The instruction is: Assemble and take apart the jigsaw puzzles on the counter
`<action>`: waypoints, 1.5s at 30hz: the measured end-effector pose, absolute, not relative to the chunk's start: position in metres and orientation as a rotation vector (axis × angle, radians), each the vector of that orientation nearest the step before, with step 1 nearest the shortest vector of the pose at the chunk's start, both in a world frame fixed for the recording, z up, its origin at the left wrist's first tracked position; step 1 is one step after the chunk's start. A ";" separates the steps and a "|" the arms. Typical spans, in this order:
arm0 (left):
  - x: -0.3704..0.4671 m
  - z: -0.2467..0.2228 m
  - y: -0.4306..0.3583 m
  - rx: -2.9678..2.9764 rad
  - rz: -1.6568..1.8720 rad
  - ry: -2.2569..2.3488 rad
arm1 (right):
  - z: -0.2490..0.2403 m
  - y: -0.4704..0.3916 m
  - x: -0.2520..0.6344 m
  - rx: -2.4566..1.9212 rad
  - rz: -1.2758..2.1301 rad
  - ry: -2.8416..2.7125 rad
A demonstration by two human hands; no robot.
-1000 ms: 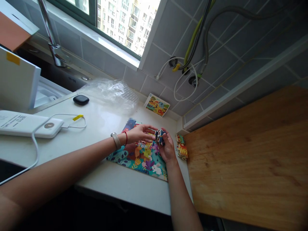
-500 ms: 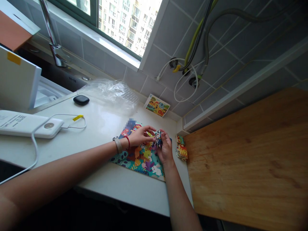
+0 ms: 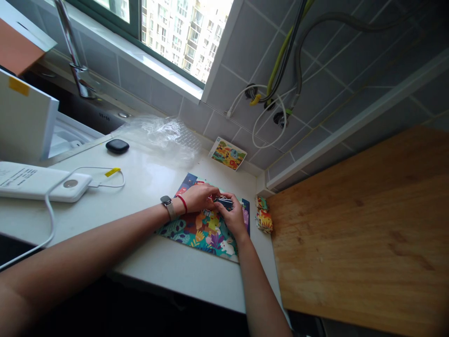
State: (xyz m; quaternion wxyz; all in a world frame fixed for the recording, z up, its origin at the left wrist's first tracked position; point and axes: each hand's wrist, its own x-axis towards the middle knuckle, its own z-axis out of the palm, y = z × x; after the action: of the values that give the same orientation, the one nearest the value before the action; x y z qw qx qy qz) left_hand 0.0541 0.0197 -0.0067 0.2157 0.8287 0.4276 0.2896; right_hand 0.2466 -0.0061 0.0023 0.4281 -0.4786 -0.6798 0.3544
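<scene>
A colourful jigsaw puzzle board (image 3: pixel 196 231) with animal pictures lies on the white counter (image 3: pixel 140 187). My left hand (image 3: pixel 198 197) and my right hand (image 3: pixel 233 219) meet above its far edge. Both pinch a small stack of puzzle pieces (image 3: pixel 223 202), held flat between the fingertips. A watch and a red string sit on my left wrist. Right of the board, several loose puzzle pieces (image 3: pixel 264 217) are piled at the counter's edge.
A wooden board (image 3: pixel 361 224) fills the right side. A small picture card (image 3: pixel 228 153) leans on the tiled wall. Crumpled clear plastic (image 3: pixel 161 135), a black case (image 3: pixel 117 146), and a white power bank (image 3: pixel 38 182) with cable lie left. Sink and faucet (image 3: pixel 75 51) stand far left.
The stack of pieces in my right hand has tipped from upright to flat. My left hand has closed in and now grips it too. Both hands shifted slightly left.
</scene>
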 end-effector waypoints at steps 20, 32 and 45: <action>0.040 0.020 0.011 2.414 0.303 1.096 | -0.010 0.001 0.250 -1.265 0.830 -1.621; -0.027 0.017 0.054 1.999 0.215 1.916 | -0.008 0.002 0.249 -1.266 0.845 -1.564; -0.024 0.015 0.056 1.945 0.258 1.895 | -0.013 0.007 0.250 -1.174 0.874 -1.503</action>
State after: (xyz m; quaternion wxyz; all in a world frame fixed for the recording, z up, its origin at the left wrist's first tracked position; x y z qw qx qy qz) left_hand -0.0237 0.0564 0.0145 0.2055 0.6979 0.6798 0.0926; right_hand 0.2503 0.0065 -0.0130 0.4986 -0.4853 -0.6209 0.3611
